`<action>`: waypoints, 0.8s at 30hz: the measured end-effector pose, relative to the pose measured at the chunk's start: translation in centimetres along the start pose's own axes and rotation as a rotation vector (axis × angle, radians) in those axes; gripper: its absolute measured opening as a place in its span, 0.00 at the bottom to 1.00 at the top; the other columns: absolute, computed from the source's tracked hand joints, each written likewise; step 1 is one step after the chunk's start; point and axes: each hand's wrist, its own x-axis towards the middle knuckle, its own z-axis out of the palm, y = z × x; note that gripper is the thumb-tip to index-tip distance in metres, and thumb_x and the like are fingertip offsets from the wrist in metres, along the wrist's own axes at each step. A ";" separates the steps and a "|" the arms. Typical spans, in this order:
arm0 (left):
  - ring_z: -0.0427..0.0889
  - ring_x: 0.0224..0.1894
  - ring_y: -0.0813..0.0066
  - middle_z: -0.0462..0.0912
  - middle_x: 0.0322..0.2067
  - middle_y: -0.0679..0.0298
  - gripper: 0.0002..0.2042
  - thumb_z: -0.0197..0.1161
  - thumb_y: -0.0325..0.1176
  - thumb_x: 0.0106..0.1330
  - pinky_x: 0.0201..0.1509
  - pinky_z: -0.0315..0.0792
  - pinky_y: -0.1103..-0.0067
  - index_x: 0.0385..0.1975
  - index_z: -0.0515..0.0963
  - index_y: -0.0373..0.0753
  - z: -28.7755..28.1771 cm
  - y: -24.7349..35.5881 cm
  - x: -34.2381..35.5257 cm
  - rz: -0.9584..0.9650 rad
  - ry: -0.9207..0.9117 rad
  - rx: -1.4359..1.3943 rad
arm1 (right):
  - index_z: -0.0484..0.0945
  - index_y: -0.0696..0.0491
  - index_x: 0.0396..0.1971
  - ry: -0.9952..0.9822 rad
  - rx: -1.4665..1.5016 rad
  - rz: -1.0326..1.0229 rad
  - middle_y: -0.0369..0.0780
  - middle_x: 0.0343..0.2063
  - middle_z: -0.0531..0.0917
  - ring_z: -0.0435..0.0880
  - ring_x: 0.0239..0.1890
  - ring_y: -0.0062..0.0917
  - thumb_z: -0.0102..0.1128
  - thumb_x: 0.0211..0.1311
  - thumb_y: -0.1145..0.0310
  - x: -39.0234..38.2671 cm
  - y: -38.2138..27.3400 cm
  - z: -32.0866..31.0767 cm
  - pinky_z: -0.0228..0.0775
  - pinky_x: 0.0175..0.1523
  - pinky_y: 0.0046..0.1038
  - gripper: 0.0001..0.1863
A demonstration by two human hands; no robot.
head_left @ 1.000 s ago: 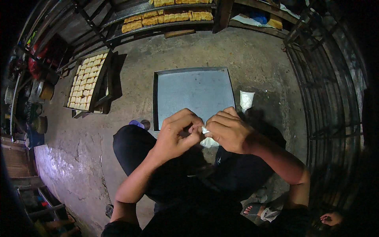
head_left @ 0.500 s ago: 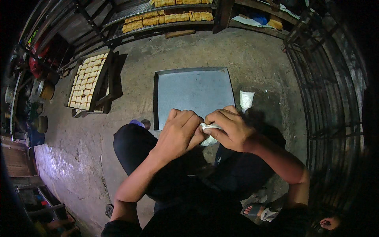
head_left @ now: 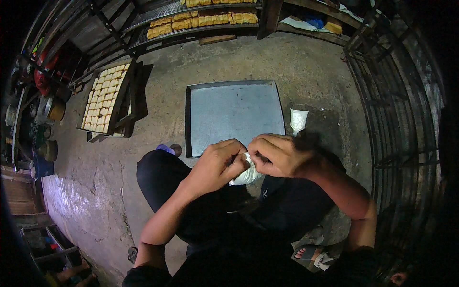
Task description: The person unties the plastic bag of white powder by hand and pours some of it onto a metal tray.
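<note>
My left hand (head_left: 217, 167) and my right hand (head_left: 271, 155) meet above my dark-clothed knees, fingers pinched on the top of a small plastic bag of white stuff (head_left: 245, 178). The bag's top is mostly hidden by my fingers. Just beyond my hands, a large shallow metal tray (head_left: 234, 112) lies on the floor with nothing in it. A second white-filled bag (head_left: 299, 118) lies to the right of the tray, and a small purple item (head_left: 165, 149) is beside my left knee.
Stacked trays hold pale dough pieces (head_left: 104, 98) at left. Shelves of browned bread (head_left: 203, 21) line the back, dark metal racks (head_left: 397, 124) the right, pots (head_left: 50, 148) the far left. A sandalled foot (head_left: 306, 253) and part of another person's hand (head_left: 398, 278) show at lower right.
My hands have shifted over the bag, the right one rising slightly, and more of the bag's body shows between them. The other person's hand has moved down toward the lower edge.
</note>
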 end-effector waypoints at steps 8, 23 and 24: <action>0.76 0.31 0.43 0.75 0.28 0.47 0.11 0.62 0.32 0.65 0.38 0.71 0.61 0.30 0.72 0.29 0.1 -0.3 0.2 -0.028 -0.076 0.026 | 0.70 0.56 0.43 -0.166 -0.112 0.054 0.44 0.39 0.80 0.86 0.45 0.38 0.65 0.63 0.70 -1.1 1.0 1.4 0.81 0.48 0.39 0.14; 0.76 0.34 0.43 0.76 0.29 0.46 0.09 0.58 0.31 0.65 0.42 0.71 0.61 0.31 0.72 0.29 0.6 -0.5 0.2 0.030 0.014 0.106 | 0.75 0.57 0.45 -0.082 -0.259 -0.060 0.48 0.42 0.84 0.87 0.49 0.40 0.66 0.60 0.74 -0.8 1.3 1.4 0.82 0.59 0.35 0.14; 0.76 0.34 0.43 0.76 0.29 0.46 0.09 0.58 0.31 0.66 0.42 0.71 0.61 0.31 0.72 0.29 0.5 -0.4 0.2 0.010 0.011 0.098 | 0.75 0.57 0.44 -0.067 -0.254 -0.087 0.47 0.41 0.84 0.87 0.48 0.40 0.66 0.60 0.75 -0.7 1.5 1.4 0.82 0.57 0.35 0.14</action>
